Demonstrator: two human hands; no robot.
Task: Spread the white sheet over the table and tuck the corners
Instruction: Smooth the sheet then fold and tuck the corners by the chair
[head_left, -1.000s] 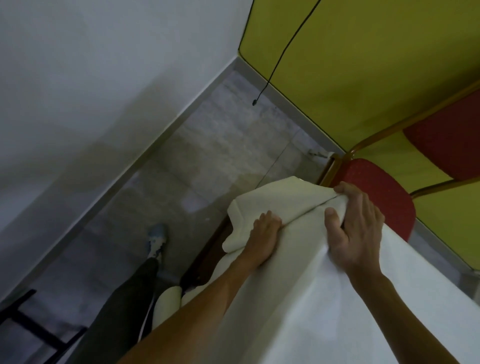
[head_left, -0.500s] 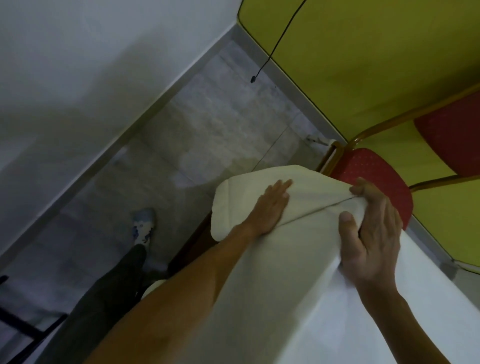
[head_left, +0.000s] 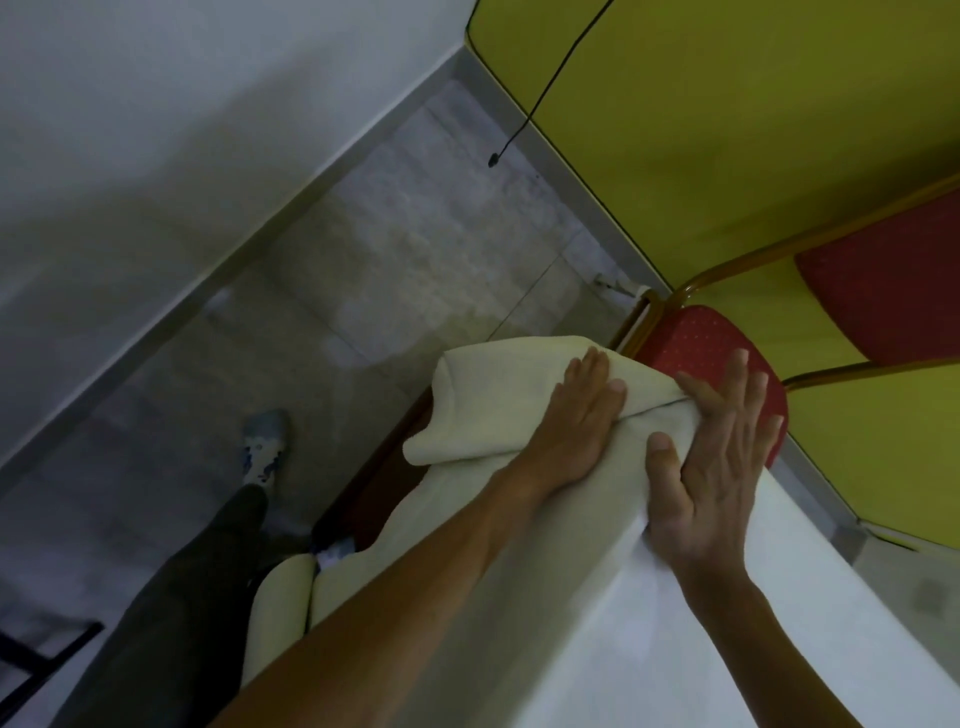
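The white sheet (head_left: 597, 597) covers the table from the lower right up to its far corner, where a loose flap (head_left: 483, 410) is folded back and hangs over the edge. My left hand (head_left: 582, 421) lies flat on that flap with straight fingers, pressing it down at the corner. My right hand (head_left: 711, 457) rests just to the right with fingers extended, its thumb and palm against a ridge of bunched cloth. A strip of dark table edge (head_left: 374, 488) shows below the flap; the table top itself is hidden.
A red padded chair (head_left: 701, 353) with a gold frame stands right behind the corner, against a yellow wall. A black cable (head_left: 540, 98) hangs down that wall. My leg and shoe (head_left: 265, 447) are on the tiled floor at left, near a white wall.
My left hand has flattened and slid forward over the folded flap. My right hand has let go of the pinched cloth, and its fingers have straightened out.
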